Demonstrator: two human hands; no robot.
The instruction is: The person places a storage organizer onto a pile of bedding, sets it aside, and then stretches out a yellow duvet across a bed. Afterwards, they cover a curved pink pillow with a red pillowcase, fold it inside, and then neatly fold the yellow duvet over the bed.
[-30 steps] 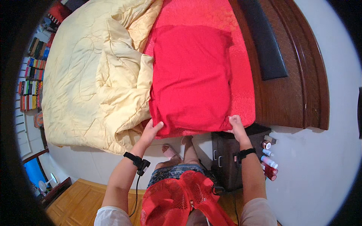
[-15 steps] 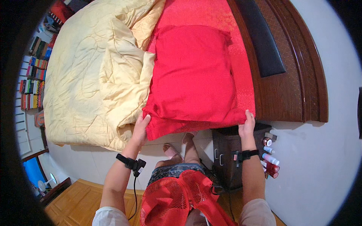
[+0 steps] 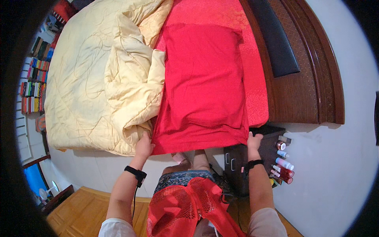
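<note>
Red fabric filled the middle of my view: a red pillowcase [image 3: 203, 75], plump over its farther part and flatter along its near edge, lay on the red sheet [image 3: 256, 98] of the bed. I had the left hand [image 3: 145, 146] grasping its near left corner, fingers curled in, just beside the yellow quilt [image 3: 87, 91]. The right hand [image 3: 254, 141] pinched the near right corner, so that edge ran taut between the two, out past the side of the bed. The quilt bunched against the pillowcase's left side. On the right stood the dark wooden headboard [image 3: 292, 98], and below the right hand, a dark cabinet [image 3: 235, 179] with small bottles [image 3: 283, 162] beside it.
</note>
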